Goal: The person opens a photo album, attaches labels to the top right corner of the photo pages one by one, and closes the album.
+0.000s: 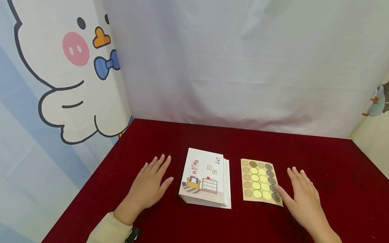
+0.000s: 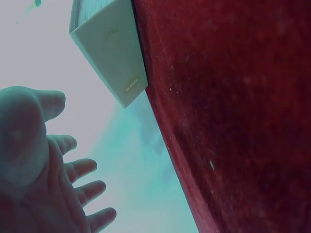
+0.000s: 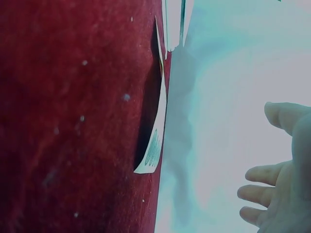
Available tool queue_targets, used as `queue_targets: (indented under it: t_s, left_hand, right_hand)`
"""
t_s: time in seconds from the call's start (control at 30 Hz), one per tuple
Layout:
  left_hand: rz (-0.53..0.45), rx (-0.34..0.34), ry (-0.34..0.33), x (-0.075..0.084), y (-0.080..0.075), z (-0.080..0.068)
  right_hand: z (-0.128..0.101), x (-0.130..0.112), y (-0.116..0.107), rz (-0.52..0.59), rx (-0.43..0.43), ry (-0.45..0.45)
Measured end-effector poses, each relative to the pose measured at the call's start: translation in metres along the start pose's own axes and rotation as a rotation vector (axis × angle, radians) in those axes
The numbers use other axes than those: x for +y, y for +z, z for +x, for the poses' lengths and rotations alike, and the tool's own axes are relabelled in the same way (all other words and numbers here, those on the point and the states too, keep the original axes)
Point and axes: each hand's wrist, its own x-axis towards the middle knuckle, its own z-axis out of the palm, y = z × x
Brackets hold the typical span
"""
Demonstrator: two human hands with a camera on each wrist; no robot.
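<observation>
Centrally, white illustrated book [image 1: 203, 175]; right, tan yellow-dotted sheet [image 1: 260, 182]. Oval book label [image 2: 131, 84]: left-wrist view only. Left hand [image 1: 150, 187], right hand [image 1: 305, 199] spread.

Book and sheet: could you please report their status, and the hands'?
Left hand empty, beside book; right hand empty, by sheet. Book and sheet apart on red cloth. Nothing seen in the way.

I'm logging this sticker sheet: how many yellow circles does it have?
8 yellow circles, all on the sheet: four in each middle column, below the top row. None seems hidden; the right hand overlaps only the dark rightmost column.
</observation>
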Motion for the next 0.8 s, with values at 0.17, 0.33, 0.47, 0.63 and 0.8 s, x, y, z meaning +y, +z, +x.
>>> queue_targets:
  t_s: [0.17, 0.33, 0.47, 0.63, 0.8]
  left_hand:
    - [-0.011, -0.004, 0.000, 0.002, 0.000, 0.001]
    - [-0.017, -0.041, -0.007, 0.005, 0.000, 0.003]
    - [-0.027, -0.064, -0.013, 0.007, 0.000, 0.003]
    - [-0.096, -0.087, 0.011, 0.012, 0.001, 0.002]
    - [-0.134, -0.117, 0.016, 0.018, 0.002, 0.001]
  right_hand:
    - [0.000, -0.002, 0.002, 0.009, -0.022, 0.006]
    - [0.000, -0.004, 0.001, 0.011, -0.028, 0.022]
    - [0.001, -0.004, 0.002, 0.014, -0.035, 0.023]
    - [0.002, -0.007, 0.004, 0.030, -0.033, 0.020]
    - [0.002, -0.010, 0.006, 0.040, -0.036, 0.016]
